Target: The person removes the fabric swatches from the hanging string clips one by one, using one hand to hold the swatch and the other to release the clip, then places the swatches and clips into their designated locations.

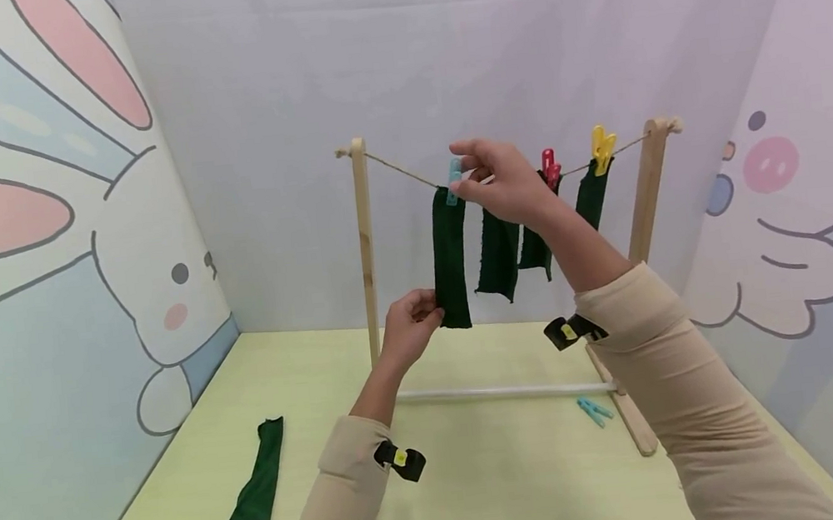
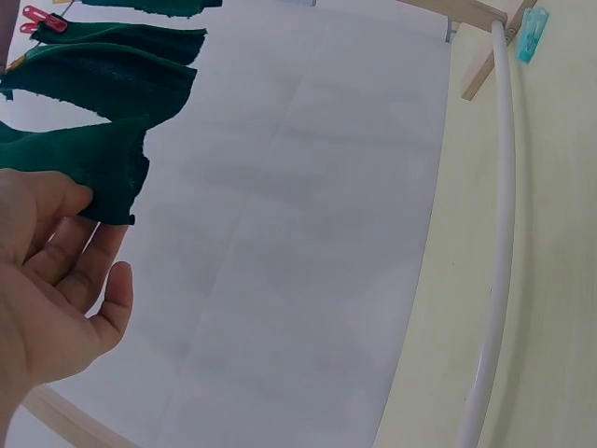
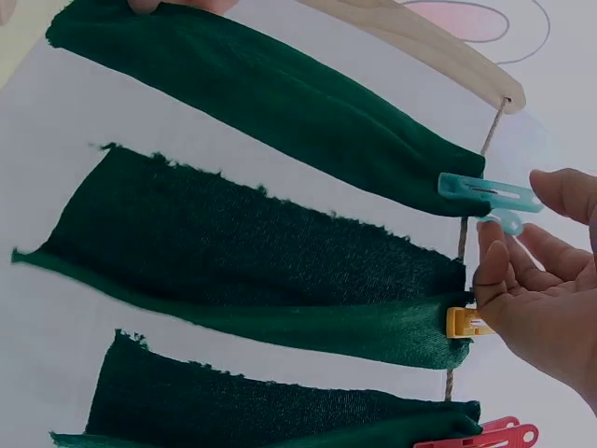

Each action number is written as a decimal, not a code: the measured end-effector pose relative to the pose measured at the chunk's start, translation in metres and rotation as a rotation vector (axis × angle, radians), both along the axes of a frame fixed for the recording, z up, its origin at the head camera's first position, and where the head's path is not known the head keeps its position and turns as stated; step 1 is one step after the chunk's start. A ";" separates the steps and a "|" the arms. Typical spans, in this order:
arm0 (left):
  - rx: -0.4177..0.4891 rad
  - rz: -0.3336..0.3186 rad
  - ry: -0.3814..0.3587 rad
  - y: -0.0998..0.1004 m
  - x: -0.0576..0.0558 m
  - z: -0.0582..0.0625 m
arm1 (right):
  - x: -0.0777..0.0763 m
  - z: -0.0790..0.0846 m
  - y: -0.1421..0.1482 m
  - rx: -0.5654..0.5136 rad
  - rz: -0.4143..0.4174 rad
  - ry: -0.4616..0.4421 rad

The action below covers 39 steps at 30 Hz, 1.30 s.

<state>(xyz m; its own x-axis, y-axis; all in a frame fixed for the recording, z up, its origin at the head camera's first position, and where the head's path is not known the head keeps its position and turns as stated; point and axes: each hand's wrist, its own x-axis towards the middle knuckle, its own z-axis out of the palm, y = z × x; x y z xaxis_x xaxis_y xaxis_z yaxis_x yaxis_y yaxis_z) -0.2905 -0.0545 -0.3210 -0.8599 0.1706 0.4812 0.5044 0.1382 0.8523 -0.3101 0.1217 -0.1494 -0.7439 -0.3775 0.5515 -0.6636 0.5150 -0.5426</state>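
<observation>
A dark green cloth strip (image 1: 450, 261) hangs from a twine line (image 1: 402, 169) on a wooden stand. My left hand (image 1: 410, 328) pinches its lower left edge; the left wrist view shows the thumb on the green cloth (image 2: 103, 163). At the strip's top, a light blue clothespin (image 3: 485, 191) clips the cloth to the line. My right hand (image 1: 503, 180) holds the clothespin's handle end between thumb and fingers. Further right hang more green strips (image 1: 499, 256), with a yellow clothespin (image 3: 464, 323) and a red clothespin (image 3: 480, 436) beside them.
Another green strip (image 1: 258, 476) lies on the pale yellow tabletop (image 1: 183, 500) at left. A loose blue clothespin (image 1: 595, 412) lies by the stand's right foot (image 1: 636, 423). A white bar (image 1: 504, 390) joins the posts low down. Another yellow clothespin (image 1: 602, 150) grips the rightmost strip.
</observation>
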 end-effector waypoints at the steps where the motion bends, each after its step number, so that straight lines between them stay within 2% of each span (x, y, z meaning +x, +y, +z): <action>1: 0.001 0.000 0.000 0.000 0.000 0.001 | 0.000 -0.001 0.001 0.005 -0.006 0.024; 6: 0.006 0.019 0.013 -0.002 0.001 0.004 | 0.001 -0.004 0.006 0.062 -0.052 0.171; 9: 0.011 0.019 0.010 -0.004 -0.001 0.004 | 0.002 -0.006 0.008 0.072 -0.062 0.212; 13: 0.022 0.005 -0.008 -0.004 -0.003 0.003 | 0.001 -0.007 0.010 0.056 -0.056 0.216; 20: 0.052 0.014 -0.030 -0.003 -0.028 -0.020 | -0.002 -0.009 0.010 0.002 -0.033 0.181; 23: 0.044 0.022 -0.023 -0.003 -0.029 -0.019 | -0.003 -0.009 0.012 -0.068 -0.037 0.143; 26: 0.038 0.017 -0.012 -0.003 -0.029 -0.017 | -0.002 -0.008 0.014 -0.127 -0.038 0.149; 34: 0.038 0.009 -0.013 -0.002 -0.026 -0.013 | -0.002 -0.011 0.019 -0.183 -0.022 0.260; 39: 0.031 -0.023 -0.041 0.001 -0.023 -0.017 | -0.004 -0.014 0.019 -0.262 -0.021 0.314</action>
<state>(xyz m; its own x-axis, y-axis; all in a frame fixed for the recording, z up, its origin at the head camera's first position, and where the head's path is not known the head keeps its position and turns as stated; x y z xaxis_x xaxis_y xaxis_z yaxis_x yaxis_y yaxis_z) -0.3138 -0.0535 -0.3382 -0.8751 0.1762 0.4507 0.4714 0.1000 0.8762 -0.3139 0.1411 -0.1639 -0.5297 -0.1812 0.8286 -0.8090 0.4014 -0.4294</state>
